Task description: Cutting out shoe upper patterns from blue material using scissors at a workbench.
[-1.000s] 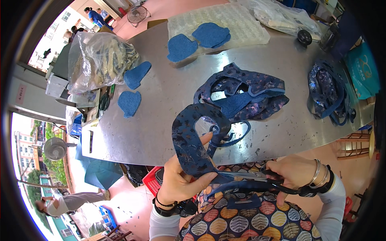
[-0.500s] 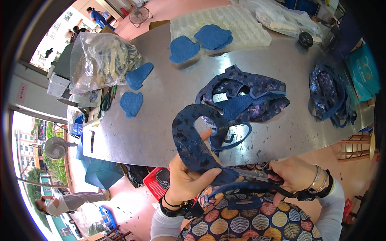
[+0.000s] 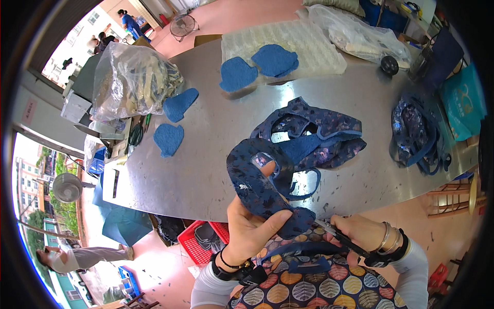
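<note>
My left hand point(image 3: 254, 226) pinches a curved dark navy patterned fabric strip point(image 3: 247, 180), its thumb on top near the lower end. One fingertip shows through the strip's loop. My right hand point(image 3: 360, 233) grips scissors point(image 3: 342, 238) with black handles, their blades at the edge of the strip's lower end. Whether the blades are closed on the cloth I cannot tell. Beyond the strip, and joined or overlapping with it, lies a bundle of the same patterned cloth point(image 3: 334, 123) with a plain blue piece in it. A thin blue strap point(image 3: 315, 188) loops beside it.
Blue fabric pieces point(image 3: 168, 140) lie on the metal table point(image 3: 206, 170), several in all. A plastic bag of scraps point(image 3: 134, 82) stands at left, with more scissors point(image 3: 136, 133) near it. Another patterned bundle point(image 3: 417, 129) is at right. A red basket point(image 3: 193, 247) sits below the table edge.
The strip's lower end has shifted right and turned its patterned side up more. My right hand and the scissors have moved slightly left. The whole view has shifted a little.
</note>
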{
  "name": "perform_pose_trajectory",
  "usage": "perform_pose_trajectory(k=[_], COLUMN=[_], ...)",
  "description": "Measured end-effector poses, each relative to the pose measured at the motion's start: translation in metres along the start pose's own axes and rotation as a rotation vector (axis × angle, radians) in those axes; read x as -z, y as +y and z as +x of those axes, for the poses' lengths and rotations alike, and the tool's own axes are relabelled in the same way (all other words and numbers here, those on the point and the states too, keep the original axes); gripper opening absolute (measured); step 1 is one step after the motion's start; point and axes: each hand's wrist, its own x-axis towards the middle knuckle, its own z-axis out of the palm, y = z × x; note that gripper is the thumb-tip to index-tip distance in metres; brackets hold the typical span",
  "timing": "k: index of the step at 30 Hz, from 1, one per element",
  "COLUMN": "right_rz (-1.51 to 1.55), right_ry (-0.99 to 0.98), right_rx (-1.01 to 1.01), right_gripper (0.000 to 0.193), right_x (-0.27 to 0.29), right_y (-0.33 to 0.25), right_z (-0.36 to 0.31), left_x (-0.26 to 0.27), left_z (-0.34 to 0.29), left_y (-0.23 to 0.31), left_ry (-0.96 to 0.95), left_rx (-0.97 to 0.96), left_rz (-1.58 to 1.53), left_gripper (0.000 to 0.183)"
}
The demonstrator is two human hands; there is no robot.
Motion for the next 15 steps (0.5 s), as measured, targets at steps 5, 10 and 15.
perform_pose_trajectory(k=[5,10,15], right_rz=[0.142,0.144,0.082], right_ry=[-0.031,-0.087,-0.11], right_rx=[0.122,0.128,0.016], right_gripper=[0.085,0.088,0.088], right_x=[0.001,0.006,0.01], right_y=[0.004,0.009,0.007], right_z=[0.002,0.0,-0.002], left_x=[0.013,0.01,0.009], left_z=[0.0,-0.002,0.0], left_y=[-0.003,0.001,0.001], left_ry=[-0.12,-0.077,-0.05], left_rx=[-0.022,-0.016,-0.052], left_rz=[-0.011,0.043,0.121], left_gripper=[0.061,0.063,0.069])
